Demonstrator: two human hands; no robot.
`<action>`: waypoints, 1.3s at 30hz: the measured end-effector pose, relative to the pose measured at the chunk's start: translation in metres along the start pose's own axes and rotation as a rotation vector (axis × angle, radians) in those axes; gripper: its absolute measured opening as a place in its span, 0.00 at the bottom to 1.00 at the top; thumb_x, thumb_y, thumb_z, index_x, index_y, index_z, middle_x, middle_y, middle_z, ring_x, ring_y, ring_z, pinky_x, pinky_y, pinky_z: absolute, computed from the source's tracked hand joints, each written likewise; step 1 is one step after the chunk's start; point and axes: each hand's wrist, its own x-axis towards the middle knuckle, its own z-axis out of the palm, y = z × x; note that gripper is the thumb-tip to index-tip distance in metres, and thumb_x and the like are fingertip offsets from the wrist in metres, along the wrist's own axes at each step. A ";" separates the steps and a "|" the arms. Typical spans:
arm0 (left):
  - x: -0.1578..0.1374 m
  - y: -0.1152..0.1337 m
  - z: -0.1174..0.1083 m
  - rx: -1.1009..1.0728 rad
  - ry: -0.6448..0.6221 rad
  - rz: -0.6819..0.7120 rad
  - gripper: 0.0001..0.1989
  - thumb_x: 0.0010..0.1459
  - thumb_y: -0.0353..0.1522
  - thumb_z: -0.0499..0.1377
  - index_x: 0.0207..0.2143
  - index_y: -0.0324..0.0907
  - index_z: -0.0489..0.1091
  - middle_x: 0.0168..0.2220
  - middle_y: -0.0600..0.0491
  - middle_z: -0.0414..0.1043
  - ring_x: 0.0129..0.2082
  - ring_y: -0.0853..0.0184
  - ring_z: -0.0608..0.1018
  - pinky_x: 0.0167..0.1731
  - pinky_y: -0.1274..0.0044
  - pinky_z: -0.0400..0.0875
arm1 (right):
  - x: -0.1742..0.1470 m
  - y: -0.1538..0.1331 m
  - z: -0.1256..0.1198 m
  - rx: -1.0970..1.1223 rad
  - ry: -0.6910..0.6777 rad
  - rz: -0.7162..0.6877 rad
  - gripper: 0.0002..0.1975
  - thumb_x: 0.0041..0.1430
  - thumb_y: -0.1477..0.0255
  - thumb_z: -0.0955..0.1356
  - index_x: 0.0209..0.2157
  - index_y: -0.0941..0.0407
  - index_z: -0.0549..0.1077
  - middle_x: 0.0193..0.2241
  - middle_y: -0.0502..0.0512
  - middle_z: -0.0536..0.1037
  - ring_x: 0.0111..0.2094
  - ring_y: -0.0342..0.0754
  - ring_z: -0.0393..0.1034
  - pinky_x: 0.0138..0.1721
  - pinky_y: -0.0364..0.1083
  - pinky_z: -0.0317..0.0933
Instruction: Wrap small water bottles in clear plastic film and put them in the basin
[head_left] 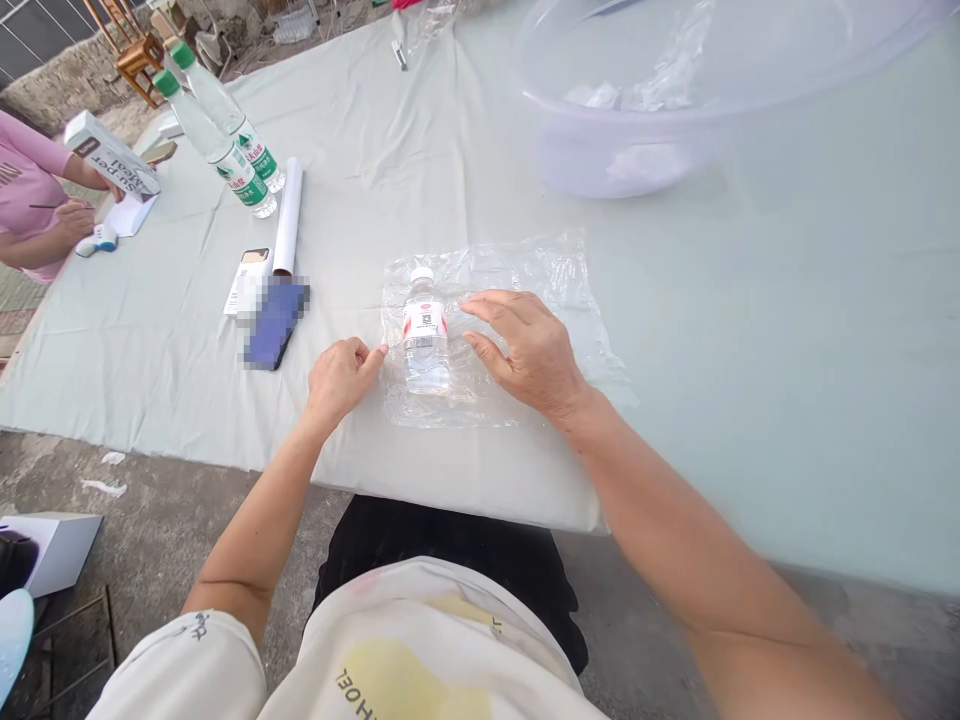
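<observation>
A small clear water bottle with a white cap and a red-and-white label lies on its side at the left part of a clear plastic bag. Whether the bottle is inside the bag or on top of it, I cannot tell. At the bag's left edge, my left hand has curled fingers, its thumb tip touching the film. My right hand hovers over the bag just right of the bottle, thumb and fingers apart with nothing between them.
Left of my hands are a dark blue phone, a white box, a white paper roll and two tall green-capped bottles. A large translucent basin stands back right. A person in pink writes at far left.
</observation>
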 end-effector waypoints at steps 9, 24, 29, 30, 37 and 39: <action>-0.040 -0.001 0.019 -0.206 0.000 0.034 0.09 0.59 0.36 0.57 0.27 0.44 0.66 0.34 0.53 0.73 0.32 0.65 0.74 0.35 0.72 0.66 | -0.003 -0.026 0.018 0.022 -0.219 -0.267 0.18 0.71 0.63 0.60 0.54 0.53 0.75 0.58 0.58 0.74 0.61 0.56 0.65 0.57 0.57 0.64; -0.075 0.035 0.068 -0.706 0.284 0.188 0.16 0.62 0.37 0.61 0.51 0.45 0.65 0.59 0.43 0.70 0.63 0.57 0.71 0.53 0.65 0.74 | 0.009 -0.015 0.007 0.290 -0.140 -0.114 0.17 0.70 0.68 0.58 0.51 0.52 0.75 0.52 0.55 0.79 0.56 0.50 0.71 0.57 0.55 0.66; -0.079 0.031 0.080 -0.523 0.369 0.299 0.14 0.63 0.31 0.57 0.51 0.45 0.67 0.63 0.42 0.67 0.67 0.55 0.66 0.58 0.63 0.71 | 0.063 -0.027 0.010 0.094 -0.263 -0.305 0.19 0.71 0.66 0.57 0.49 0.53 0.77 0.50 0.54 0.80 0.58 0.53 0.68 0.58 0.57 0.60; -0.079 0.031 0.082 -0.495 0.390 0.321 0.13 0.64 0.30 0.56 0.51 0.45 0.67 0.62 0.42 0.68 0.67 0.56 0.66 0.57 0.63 0.71 | 0.073 -0.033 0.016 0.044 -0.346 -0.363 0.20 0.71 0.65 0.57 0.47 0.52 0.78 0.49 0.53 0.81 0.59 0.54 0.66 0.59 0.58 0.58; -0.087 0.033 0.086 -0.422 0.415 0.372 0.14 0.65 0.30 0.55 0.53 0.46 0.67 0.65 0.43 0.64 0.68 0.56 0.64 0.58 0.62 0.72 | 0.116 -0.047 0.055 -0.300 -0.756 -0.564 0.30 0.70 0.54 0.57 0.22 0.52 0.77 0.27 0.52 0.81 0.52 0.54 0.71 0.64 0.67 0.47; -0.092 0.033 0.086 -0.413 0.403 0.383 0.15 0.64 0.30 0.55 0.54 0.46 0.67 0.66 0.42 0.61 0.69 0.56 0.62 0.59 0.60 0.70 | 0.119 -0.036 0.052 -0.306 -0.692 -0.583 0.30 0.69 0.52 0.58 0.22 0.50 0.78 0.25 0.51 0.80 0.50 0.54 0.72 0.63 0.68 0.48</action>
